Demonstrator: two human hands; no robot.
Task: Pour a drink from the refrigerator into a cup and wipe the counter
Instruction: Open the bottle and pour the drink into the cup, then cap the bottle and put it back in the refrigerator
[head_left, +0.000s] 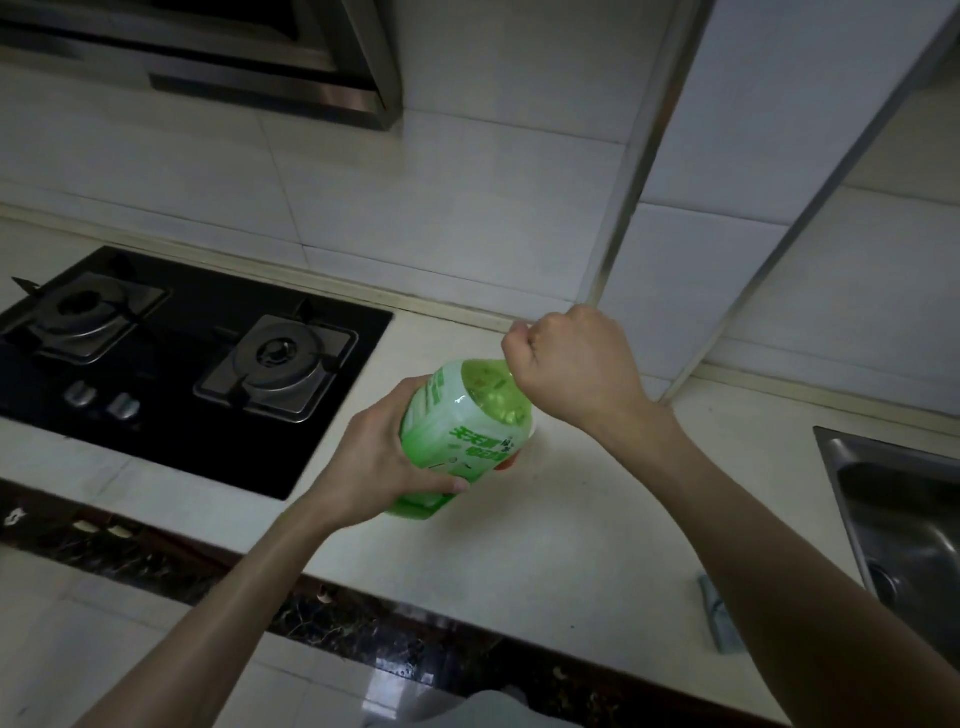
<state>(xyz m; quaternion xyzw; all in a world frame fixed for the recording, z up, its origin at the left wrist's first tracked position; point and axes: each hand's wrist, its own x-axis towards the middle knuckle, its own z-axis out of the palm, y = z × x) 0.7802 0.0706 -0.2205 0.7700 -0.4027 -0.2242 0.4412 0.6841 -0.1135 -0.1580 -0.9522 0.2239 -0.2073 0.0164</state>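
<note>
The pale surface (545, 561) lies bare around the bottle (462, 436), open to the front edge. To the left the stove (197, 364) with raised burners hems it in; to the right, the sink (893, 519); a cloth (719, 618) lies beside it.

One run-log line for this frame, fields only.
stage: opening bottle | left hand: grips green bottle body | right hand: closed over cap end | cup: not in view | cloth: on counter by sink
</note>
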